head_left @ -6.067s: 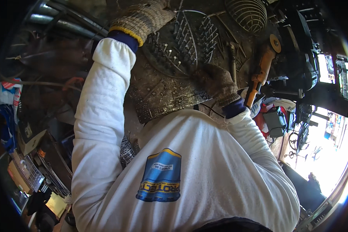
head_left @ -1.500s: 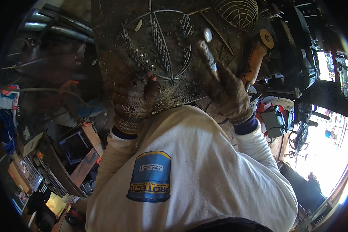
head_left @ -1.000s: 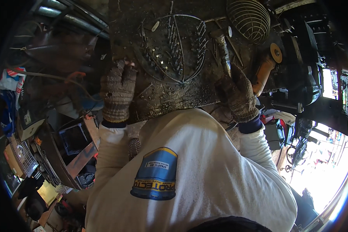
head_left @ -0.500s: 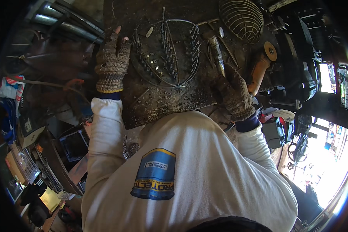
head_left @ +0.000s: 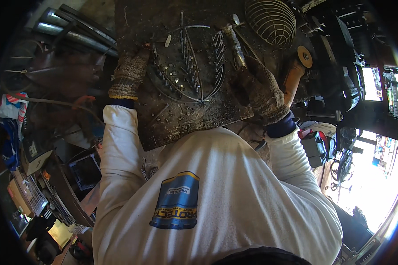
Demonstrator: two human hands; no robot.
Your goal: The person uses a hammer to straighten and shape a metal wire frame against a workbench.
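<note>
A round metal frame lies on the dark worktable; three rows of short studs stand along its bars. At its left side, my gloved left hand has its fingers bent in around the frame's edge, its fingertips partly hidden in shadow. My gloved right hand is wrapped around the handle of a hammer, at the right of the frame. The hammer's head points away from me, near the frame's far right part.
An angle grinder with a tan disc lies right of my right hand. Beyond it sits a domed wire guard. Small metal bits are scattered over the table, with a pale flat piece near the frame. Metal pipes lie at far left.
My left hand's outstretched fingers have closed in on the frame's left edge. The frame has shifted slightly toward me. The hammer has moved a little farther away and to the left.
</note>
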